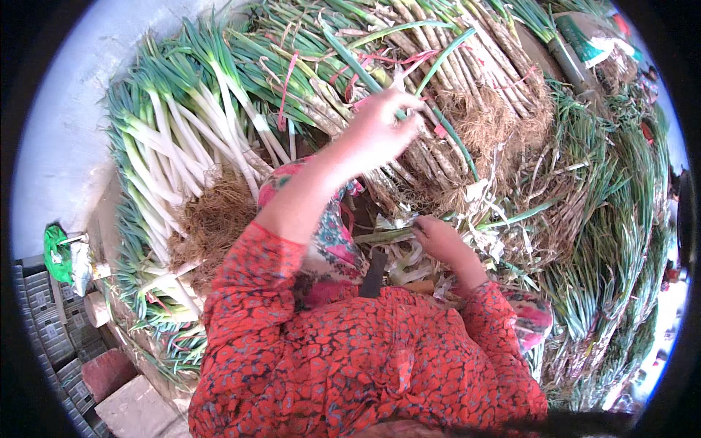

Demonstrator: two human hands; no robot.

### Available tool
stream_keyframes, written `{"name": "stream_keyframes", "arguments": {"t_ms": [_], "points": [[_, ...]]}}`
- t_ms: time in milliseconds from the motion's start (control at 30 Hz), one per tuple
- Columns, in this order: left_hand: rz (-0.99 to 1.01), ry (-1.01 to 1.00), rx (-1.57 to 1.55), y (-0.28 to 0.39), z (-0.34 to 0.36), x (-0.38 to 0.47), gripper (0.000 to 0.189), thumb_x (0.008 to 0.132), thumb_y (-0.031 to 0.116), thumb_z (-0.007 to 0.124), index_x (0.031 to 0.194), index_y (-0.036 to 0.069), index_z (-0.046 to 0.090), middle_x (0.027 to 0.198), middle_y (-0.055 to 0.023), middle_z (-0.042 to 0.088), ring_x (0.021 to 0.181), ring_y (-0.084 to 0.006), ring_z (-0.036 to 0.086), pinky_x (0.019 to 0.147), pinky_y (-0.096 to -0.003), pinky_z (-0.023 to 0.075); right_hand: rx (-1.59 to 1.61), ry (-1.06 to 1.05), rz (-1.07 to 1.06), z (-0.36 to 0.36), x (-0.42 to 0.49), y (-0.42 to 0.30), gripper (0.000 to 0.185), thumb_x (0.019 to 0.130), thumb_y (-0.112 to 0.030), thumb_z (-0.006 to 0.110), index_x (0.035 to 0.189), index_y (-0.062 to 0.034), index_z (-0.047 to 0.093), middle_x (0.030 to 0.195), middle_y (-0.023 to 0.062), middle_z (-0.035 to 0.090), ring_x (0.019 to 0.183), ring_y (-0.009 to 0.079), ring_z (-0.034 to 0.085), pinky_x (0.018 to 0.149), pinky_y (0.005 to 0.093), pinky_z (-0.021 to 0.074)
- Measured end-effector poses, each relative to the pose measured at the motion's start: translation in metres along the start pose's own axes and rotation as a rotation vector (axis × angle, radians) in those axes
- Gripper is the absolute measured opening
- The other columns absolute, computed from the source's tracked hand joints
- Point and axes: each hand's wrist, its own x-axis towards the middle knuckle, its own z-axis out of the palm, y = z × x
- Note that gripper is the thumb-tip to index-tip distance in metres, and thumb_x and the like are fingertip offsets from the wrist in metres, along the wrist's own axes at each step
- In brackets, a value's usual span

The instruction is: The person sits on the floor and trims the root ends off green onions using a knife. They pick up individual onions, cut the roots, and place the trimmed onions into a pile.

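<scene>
My left hand [386,126], blurred, is raised over the unpeeled long green onions [438,55]. Its fingers curl around green onion leaves [453,134] that stick out on both sides of the fist. Lower down, my right hand [441,241] has its fingertips together at a pale, papery onion skin [395,222]. Whether it grips that skin cannot be made out. Loose peelings [408,263] lie below it, close to my body. To the left, peeled white-stemmed onions [170,142] lie heaped, with brown roots [211,219] towards me.
Pink ties [287,90] run among the onion bundles. More green onions [613,252] pile up along the right. At the left edge are a green bag [56,253], stacked grey trays [46,320] and a pale block [139,408]. My patterned trouser leg [334,241] lies between the heaps.
</scene>
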Motion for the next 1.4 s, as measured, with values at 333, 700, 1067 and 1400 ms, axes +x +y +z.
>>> {"name": "stream_keyframes", "arguments": {"t_ms": [333,700,1067,1400], "points": [[0.097,-0.777,0.398,0.016,0.051,-0.030,0.022,0.071,0.025,0.059,0.075,0.003,0.058,0.071,-0.0108,0.058,0.068,-0.0305,0.057,0.068,-0.0467,0.0396,-0.420,-0.112,0.104,0.089,0.125,0.010,0.044,0.077,-0.024,0.056,0.112,0.0021,0.046,0.104,0.0191,0.054,0.095,0.0305,0.053,0.081,0.0375,0.0427],[0.064,-0.793,0.558,0.008,0.051,-0.013,0.023,0.071,0.020,0.060,0.072,-0.003,0.060,0.075,-0.0169,0.059,0.072,-0.0296,0.060,0.061,-0.0399,0.0490,0.543,-0.057,0.040,-0.005,0.099,0.029,0.048,0.078,-0.021,0.055,0.116,0.0040,0.042,0.106,0.0169,0.054,0.098,0.0245,0.052,0.084,0.0332,0.0412],[-0.277,-0.629,0.577,0.000,0.048,-0.002,0.054,0.084,0.034,0.048,0.115,-0.009,0.041,0.119,-0.0262,0.043,0.110,-0.0356,0.044,0.094,-0.0378,0.0350,1.061,0.333,0.258,-0.190,-0.200,-0.003,0.044,0.079,-0.031,0.056,0.099,0.0062,0.044,0.057,0.0000,0.040,0.041,0.0055,0.032,0.036,0.0200,0.0235],[-0.480,-0.138,-1.372,0.009,0.099,0.030,0.042,0.085,0.034,0.050,0.110,0.001,0.045,0.100,-0.0146,0.052,0.090,-0.0252,0.053,0.083,-0.0398,0.0451,1.193,0.291,0.335,-0.135,-0.291,-0.015,0.051,0.078,-0.036,0.058,0.108,0.0032,0.044,0.066,0.0004,0.046,0.051,0.0066,0.038,0.044,0.0204,0.0295]]}}
